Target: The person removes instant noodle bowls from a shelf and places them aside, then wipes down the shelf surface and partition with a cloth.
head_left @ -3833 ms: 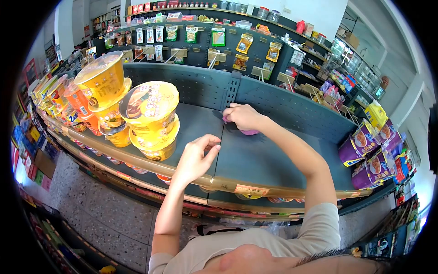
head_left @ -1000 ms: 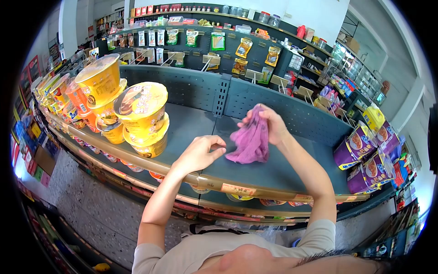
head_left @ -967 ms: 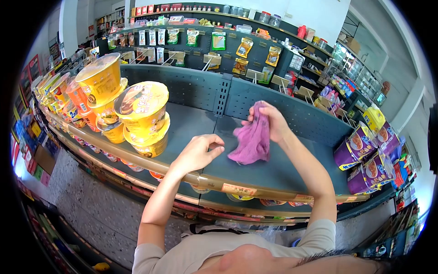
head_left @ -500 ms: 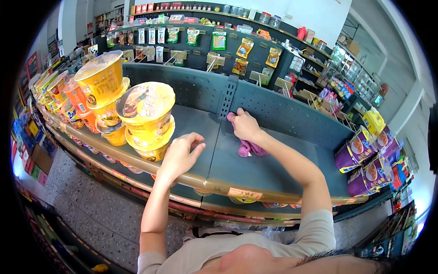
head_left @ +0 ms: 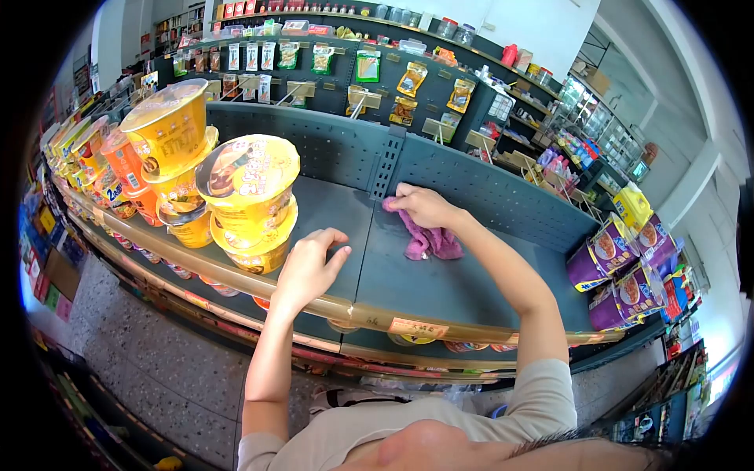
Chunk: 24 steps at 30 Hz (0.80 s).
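Note:
In the head view, my right hand (head_left: 422, 207) grips a purple cloth (head_left: 433, 243) by its upper end, close to the shelf's back panel. The rest of the cloth trails down in folds onto the dark grey shelf board (head_left: 408, 286). My left hand (head_left: 312, 268) hovers by the shelf's front edge, its fingers loosely curved and the thumb apart, with nothing in it. Just left of that hand stand two stacked yellow noodle bowls (head_left: 250, 180), close to its fingers.
More yellow bowls (head_left: 169, 133) and orange cups (head_left: 129, 169) line the shelf's left part. Purple noodle tubs (head_left: 620, 275) are stacked at the right end. A brown rail (head_left: 377, 318) runs along the front edge. Behind the perforated back panel (head_left: 479, 188), hooks hold packets.
The cloth hangs lower and more spread out from my right hand, which stays near the back panel. My left hand has hardly moved. The whole view has shifted slightly.

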Tool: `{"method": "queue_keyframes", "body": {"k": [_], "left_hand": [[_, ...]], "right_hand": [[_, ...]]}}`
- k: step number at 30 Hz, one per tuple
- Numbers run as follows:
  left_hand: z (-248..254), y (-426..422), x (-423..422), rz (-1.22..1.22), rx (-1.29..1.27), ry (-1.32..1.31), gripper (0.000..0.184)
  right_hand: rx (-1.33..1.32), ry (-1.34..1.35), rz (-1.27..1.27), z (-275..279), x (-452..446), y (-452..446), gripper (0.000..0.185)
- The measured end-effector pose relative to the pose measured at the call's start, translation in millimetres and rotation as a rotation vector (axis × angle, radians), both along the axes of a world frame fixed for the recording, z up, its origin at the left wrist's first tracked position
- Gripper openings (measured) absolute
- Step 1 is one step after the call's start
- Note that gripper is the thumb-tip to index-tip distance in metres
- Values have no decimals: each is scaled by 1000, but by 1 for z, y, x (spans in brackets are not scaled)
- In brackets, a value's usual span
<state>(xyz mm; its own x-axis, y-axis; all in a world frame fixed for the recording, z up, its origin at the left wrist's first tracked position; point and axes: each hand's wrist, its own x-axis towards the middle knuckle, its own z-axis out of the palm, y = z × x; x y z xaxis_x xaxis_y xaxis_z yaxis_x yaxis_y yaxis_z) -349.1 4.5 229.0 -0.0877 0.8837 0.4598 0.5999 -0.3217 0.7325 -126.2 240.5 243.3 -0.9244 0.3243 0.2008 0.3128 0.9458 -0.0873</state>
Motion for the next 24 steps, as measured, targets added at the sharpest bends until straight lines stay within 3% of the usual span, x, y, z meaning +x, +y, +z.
{"method": "queue_keyframes", "body": {"k": [4,7,11,15,18,24], "left_hand": [[2,-2,-1,3,16,4,21],[1,-2,-3,6,21,1,21],[2,-3,-2,8,11,-10,21],[3,-4,-2,6,6,-6,21],[1,-3,-3,13,13,0,21],[5,-3,2,13,12,9,21]], "right_hand": [[-71,178,-72,-4,10,-3,38],[9,126,-254,-14,6,-9,40],[-11,54,-189,-8,-9,-22,38],[239,81,-171,-15,-22,-28,36],[346,-63,-251,-14,-36,-31,37],[282,-148,-307,-5,-48,-38,38]]}}
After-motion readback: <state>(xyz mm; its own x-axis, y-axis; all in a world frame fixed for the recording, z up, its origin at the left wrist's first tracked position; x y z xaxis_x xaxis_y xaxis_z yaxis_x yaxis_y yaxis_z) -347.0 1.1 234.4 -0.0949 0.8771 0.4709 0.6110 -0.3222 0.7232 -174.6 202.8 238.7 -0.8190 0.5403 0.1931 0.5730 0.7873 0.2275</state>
